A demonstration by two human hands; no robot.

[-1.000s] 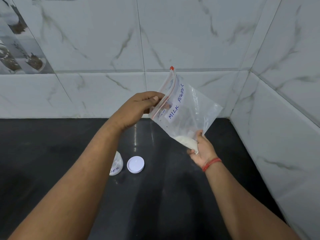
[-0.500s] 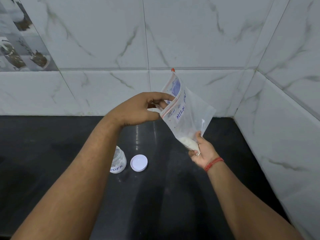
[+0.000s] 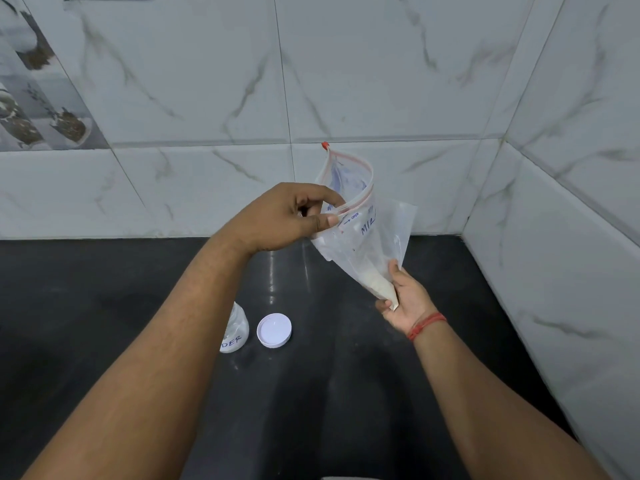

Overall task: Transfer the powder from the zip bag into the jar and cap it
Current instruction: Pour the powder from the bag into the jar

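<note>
Left hand (image 3: 287,216) pinches bag (image 3: 360,244) mouth open at 12; right hand (image 3: 405,306) grips powder (image 3: 377,282) corner. Jar (image 3: 235,330), cap (image 3: 274,330) off, wait at 7, probably ready for pouring.

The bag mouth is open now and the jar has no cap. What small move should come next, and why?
Probably carry the zip bag down over the jar. Both hands hold it in the air, right of the jar, and the powder sits in its bottom corner.
</note>
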